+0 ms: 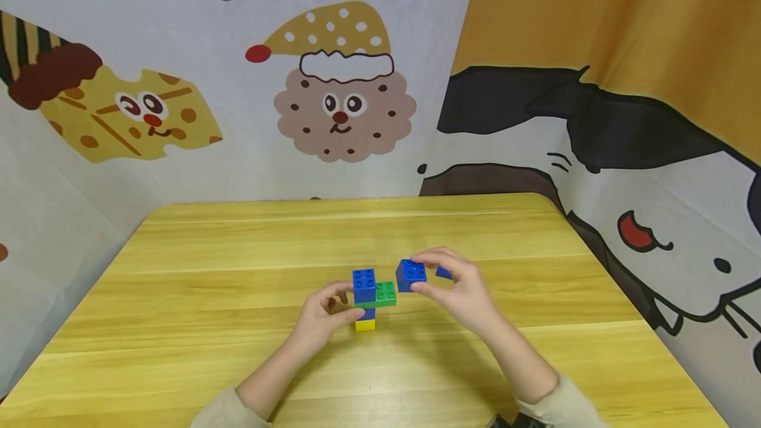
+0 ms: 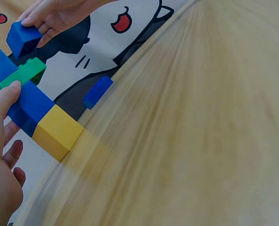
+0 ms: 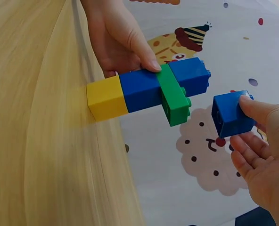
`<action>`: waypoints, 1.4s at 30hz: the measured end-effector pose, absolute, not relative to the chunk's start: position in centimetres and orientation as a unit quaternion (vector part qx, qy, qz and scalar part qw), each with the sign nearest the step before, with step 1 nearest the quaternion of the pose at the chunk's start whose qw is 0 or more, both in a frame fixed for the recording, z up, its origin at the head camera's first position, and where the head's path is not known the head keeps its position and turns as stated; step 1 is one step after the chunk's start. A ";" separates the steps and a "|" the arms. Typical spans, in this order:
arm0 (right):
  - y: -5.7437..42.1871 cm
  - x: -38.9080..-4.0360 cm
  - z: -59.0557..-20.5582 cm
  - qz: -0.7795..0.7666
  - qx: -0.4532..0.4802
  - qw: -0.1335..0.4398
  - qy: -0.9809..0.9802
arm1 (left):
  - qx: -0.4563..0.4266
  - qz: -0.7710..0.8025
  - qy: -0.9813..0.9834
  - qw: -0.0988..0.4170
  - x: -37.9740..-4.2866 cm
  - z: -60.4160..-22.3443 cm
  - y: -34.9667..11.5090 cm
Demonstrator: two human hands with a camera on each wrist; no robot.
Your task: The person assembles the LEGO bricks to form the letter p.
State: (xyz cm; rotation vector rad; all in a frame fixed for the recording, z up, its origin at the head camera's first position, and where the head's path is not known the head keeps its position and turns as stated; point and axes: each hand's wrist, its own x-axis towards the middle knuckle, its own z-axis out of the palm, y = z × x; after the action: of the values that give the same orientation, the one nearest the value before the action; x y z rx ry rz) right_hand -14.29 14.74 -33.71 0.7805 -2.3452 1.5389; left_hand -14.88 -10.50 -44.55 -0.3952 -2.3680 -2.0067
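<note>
A stack of toy building bricks stands upright on the table: a yellow brick [image 3: 107, 99] at the bottom, a blue brick [image 3: 142, 88] over it, then a flat green brick [image 1: 386, 293] jutting out to the right. Another blue brick [image 1: 364, 285] sits on the green one's left end. My left hand [image 1: 321, 316] holds the stack, thumb at the green brick's level; its other fingers are partly hidden behind. My right hand [image 1: 460, 286] pinches a loose blue brick [image 3: 231, 114] between thumb and fingers, in the air right of the stack and apart from the green brick.
A flatter blue brick [image 2: 98, 92] lies on the table behind my right hand, partly covered by it in the head view. The wooden table [image 1: 208, 269] reaches back to a patterned cloth [image 1: 238, 177]. A dark object [image 1: 517, 421] shows at the bottom edge.
</note>
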 end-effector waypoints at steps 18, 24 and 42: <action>13.1 -14.6 -33.7 0.525 0.272 0.084 -0.802 | -0.130 -0.644 -0.754 0.013 -15.0 -44.5 -10.5; 13.1 -14.7 -34.1 0.514 0.273 0.082 -0.809 | -0.125 -0.645 -0.754 0.014 -15.0 -44.6 -10.5; 13.0 -14.6 -34.3 0.502 0.273 0.076 -0.817 | -0.115 -0.647 -0.753 0.006 -14.9 -44.3 -10.4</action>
State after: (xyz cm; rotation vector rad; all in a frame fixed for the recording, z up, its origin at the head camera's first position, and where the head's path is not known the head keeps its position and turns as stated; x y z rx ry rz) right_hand -14.56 13.05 -34.33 0.8170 -2.4499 1.5047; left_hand -14.86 -10.39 -44.33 -0.3610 -2.3577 -2.0256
